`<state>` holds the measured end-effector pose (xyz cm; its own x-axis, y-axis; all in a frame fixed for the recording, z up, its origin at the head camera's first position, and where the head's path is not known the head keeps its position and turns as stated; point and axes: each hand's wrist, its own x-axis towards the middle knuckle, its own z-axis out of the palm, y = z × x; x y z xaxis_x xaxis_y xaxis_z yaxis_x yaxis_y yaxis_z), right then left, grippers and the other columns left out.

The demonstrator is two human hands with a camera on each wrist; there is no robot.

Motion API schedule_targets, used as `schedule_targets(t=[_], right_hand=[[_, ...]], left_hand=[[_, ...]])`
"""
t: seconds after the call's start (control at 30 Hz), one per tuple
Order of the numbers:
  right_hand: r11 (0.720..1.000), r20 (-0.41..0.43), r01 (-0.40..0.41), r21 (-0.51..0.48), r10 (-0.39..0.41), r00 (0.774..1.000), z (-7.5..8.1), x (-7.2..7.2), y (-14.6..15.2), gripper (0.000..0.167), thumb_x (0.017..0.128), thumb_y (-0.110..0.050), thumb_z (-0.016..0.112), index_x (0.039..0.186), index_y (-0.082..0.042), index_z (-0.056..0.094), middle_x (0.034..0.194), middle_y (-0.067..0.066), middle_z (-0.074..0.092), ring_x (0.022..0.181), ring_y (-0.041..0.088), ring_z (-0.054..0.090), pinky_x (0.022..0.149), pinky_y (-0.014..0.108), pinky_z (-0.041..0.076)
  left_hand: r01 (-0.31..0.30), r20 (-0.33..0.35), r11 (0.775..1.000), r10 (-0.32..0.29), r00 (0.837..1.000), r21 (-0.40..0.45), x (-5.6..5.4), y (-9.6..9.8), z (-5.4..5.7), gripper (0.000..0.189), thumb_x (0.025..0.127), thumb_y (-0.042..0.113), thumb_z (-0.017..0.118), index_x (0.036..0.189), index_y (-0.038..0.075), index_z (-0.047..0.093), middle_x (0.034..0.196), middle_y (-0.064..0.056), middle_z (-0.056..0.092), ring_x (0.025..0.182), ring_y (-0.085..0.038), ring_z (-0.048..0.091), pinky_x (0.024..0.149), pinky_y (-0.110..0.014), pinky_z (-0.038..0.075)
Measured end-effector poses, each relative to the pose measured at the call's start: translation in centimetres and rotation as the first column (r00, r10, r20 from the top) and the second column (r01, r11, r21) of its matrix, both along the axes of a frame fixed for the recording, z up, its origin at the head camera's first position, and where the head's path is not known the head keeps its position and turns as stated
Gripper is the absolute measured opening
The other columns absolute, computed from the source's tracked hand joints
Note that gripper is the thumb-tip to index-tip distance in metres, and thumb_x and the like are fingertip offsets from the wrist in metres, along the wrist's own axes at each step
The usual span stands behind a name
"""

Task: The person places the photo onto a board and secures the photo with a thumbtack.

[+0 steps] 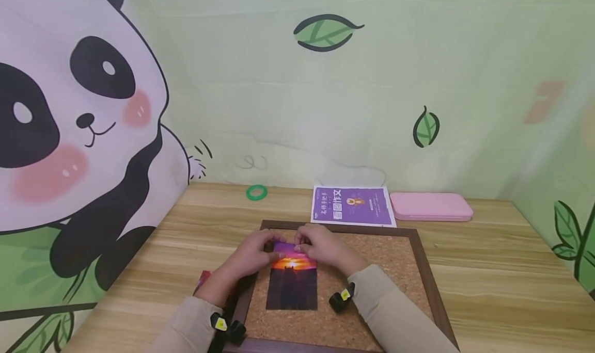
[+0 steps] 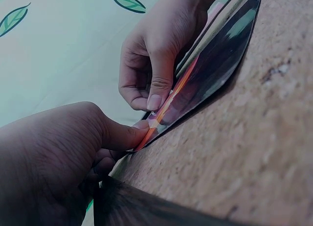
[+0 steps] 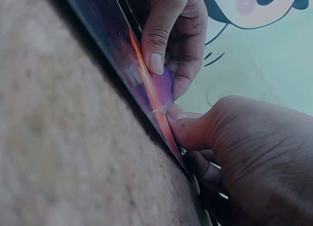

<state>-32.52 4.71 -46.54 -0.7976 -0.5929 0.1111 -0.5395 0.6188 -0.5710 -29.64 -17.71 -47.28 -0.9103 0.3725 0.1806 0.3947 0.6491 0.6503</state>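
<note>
Head view, left to right: panda [image 1: 107,66], left edge; ring [image 1: 248,194], left of centre; left hand [image 1: 255,252], lower centre, pinching upper left of photo [image 1: 292,288]; photo over cork board [image 1: 372,311], lower centre; right hand [image 1: 323,244] pinching photo near top; book [image 1: 353,213] and pink case [image 1: 432,207], right of centre. Both identifiable in this view only. Wrist views, low angle: thumbs on photo's face; purple between them clear from right wrist.

A green panda-decorated wall [image 1: 251,84] backs a wooden table [image 1: 502,291].
</note>
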Motion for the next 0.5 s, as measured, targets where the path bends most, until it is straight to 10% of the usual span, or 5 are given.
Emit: schedule_targets(t=[0.5], right_hand=[[1.000, -0.024, -0.009, -0.021, 0.009, 1.000, -0.12, 0.02, 0.01, 0.006, 0.094, -0.013, 0.071, 0.095, -0.013, 0.065, 0.085, -0.004, 0.059, 0.080, 0.013, 0.055, 0.075, 0.031, 0.049]], left_hand=[[0.006, -0.019, 1.000, -0.006, 1.000, -0.004, -0.07, -0.13, -0.19, 0.027, 0.086, 0.016, 0.078, 0.112, 0.012, 0.072, 0.109, -0.003, 0.068, 0.107, -0.025, 0.060, 0.096, -0.050, 0.047]])
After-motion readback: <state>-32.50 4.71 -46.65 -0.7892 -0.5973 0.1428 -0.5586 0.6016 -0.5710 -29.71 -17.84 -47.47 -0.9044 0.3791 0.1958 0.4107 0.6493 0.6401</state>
